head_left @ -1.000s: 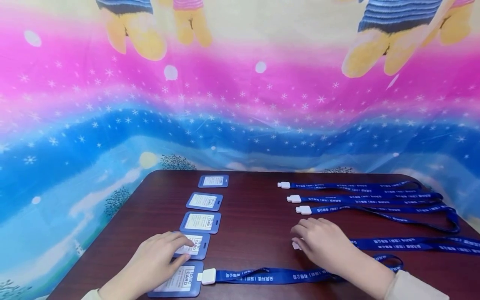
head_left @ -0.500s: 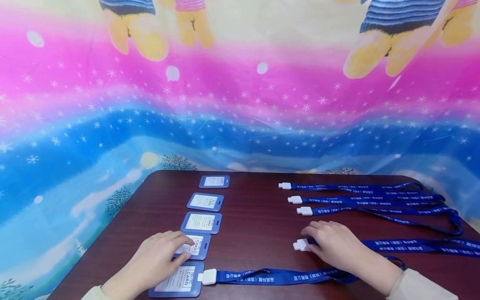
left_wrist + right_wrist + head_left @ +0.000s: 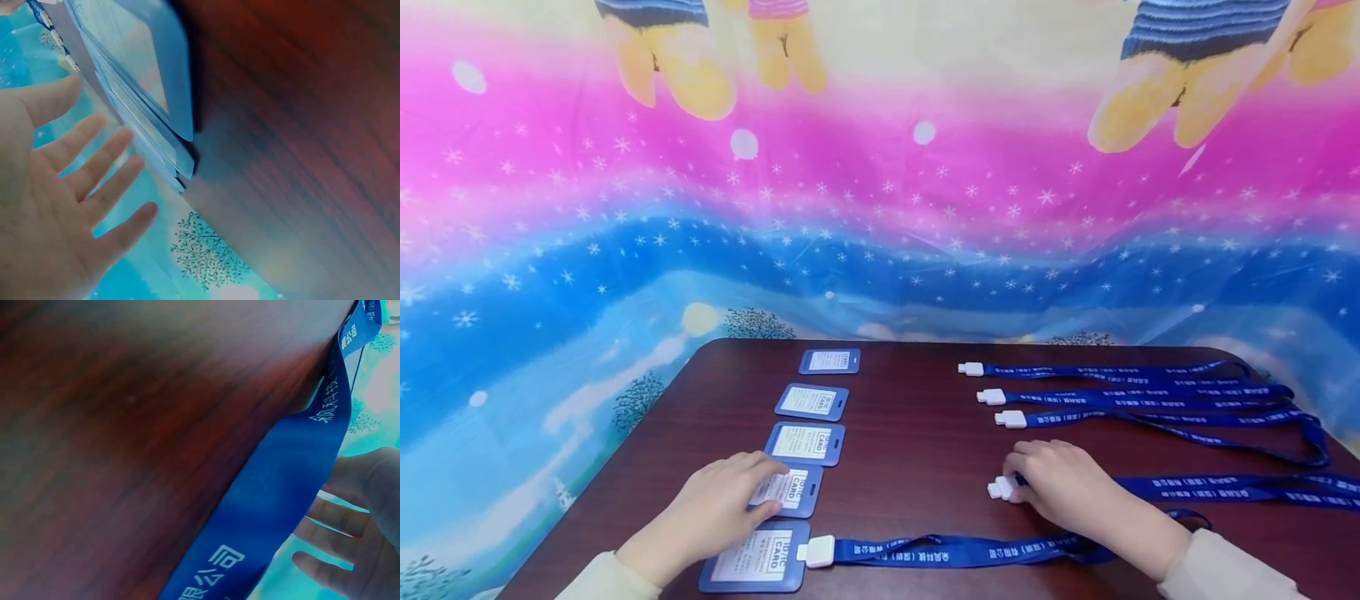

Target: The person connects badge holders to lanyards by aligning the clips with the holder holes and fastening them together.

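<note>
My left hand (image 3: 711, 508) hovers with fingers spread over a blue badge holder (image 3: 805, 500), the second from the front. In the left wrist view that hand (image 3: 69, 181) shows its palm with nothing in it, beside several badge holders (image 3: 178, 75). My right hand (image 3: 1063, 483) pinches the rear of a lanyard's white clip (image 3: 998, 487) between thumb and index; its blue strap (image 3: 1187, 490) runs off right. In the right wrist view a blue strap (image 3: 275, 481) hides the fingertips of my right hand (image 3: 375, 519).
The front badge holder (image 3: 752, 558) meets the white clip (image 3: 818, 552) of the front lanyard. Three more badge holders (image 3: 801, 443) line the table's left. Opposite lie three lanyards (image 3: 1097, 398) with clips facing left. A printed cloth (image 3: 880, 208) hangs behind the dark table (image 3: 910, 467).
My right hand has drawn back to the right, uncovering the front of the white clip. The left hand has shifted slightly, its thumb stretched further out. Badge holders and lanyards lie as before.
</note>
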A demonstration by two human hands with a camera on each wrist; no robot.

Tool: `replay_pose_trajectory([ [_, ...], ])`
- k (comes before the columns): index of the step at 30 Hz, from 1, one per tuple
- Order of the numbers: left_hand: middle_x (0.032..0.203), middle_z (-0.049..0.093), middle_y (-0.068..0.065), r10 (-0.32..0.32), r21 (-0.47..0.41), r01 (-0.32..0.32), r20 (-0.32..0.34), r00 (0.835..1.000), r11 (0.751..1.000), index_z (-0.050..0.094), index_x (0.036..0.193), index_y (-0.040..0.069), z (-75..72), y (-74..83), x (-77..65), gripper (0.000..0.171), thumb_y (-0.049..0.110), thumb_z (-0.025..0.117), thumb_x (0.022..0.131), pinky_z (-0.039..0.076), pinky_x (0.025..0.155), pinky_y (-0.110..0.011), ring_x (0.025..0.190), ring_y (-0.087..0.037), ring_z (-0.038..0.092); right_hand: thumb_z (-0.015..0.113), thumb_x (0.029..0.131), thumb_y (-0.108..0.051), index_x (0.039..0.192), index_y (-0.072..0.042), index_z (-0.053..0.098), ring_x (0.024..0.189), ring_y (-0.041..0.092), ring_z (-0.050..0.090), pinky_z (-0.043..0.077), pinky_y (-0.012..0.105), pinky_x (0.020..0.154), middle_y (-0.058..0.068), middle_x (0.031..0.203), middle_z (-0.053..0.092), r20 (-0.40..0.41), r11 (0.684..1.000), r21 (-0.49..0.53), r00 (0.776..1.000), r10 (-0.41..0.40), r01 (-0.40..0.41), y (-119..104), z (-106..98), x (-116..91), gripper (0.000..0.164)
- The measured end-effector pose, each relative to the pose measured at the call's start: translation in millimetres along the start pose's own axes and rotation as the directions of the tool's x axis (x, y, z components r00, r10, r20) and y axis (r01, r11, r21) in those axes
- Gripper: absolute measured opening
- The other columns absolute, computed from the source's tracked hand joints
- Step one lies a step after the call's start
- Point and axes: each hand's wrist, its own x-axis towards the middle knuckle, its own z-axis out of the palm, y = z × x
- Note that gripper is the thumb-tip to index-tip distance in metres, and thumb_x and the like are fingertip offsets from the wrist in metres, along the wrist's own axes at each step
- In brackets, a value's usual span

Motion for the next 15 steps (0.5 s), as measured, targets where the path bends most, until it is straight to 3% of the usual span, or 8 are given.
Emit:
replay_pose_trajectory([
  [9,0.125,0.059,-0.005,-0.058,-0.043,0.063,0.103,0.993,0.997,0.063,0.131,0.016,2.8,-7.9,7.6,0.06,0.039,0.082,0.079,0.048,0.094,-0.055,0.113,-0.026,0.058,0.088,0.073,-0.022,0.084,-0.016,0.073,0.072,0.011,0.062,0.055,0.037,0.068,-0.007,0.078,0.065,-0.001,1.0,-0.025,1.0,-0.001,0.001,-3.2,-0.1,3.8,0.02],
  [15,0.122,0.059,-0.003,-0.017,-0.036,0.02,0.091,0.996,0.999,0.065,0.128,0.015,5.8,-8.2,12.8,0.059,0.038,0.084,0.078,0.047,0.097,-0.053,0.112,-0.025,0.056,0.089,0.072,-0.021,0.083,-0.017,0.072,0.072,0.011,0.062,0.055,0.038,0.069,-0.006,0.078,0.066,-0.013,0.999,-0.032,1.0,-0.003,0.002,-2.4,0.8,2.9,0.02],
])
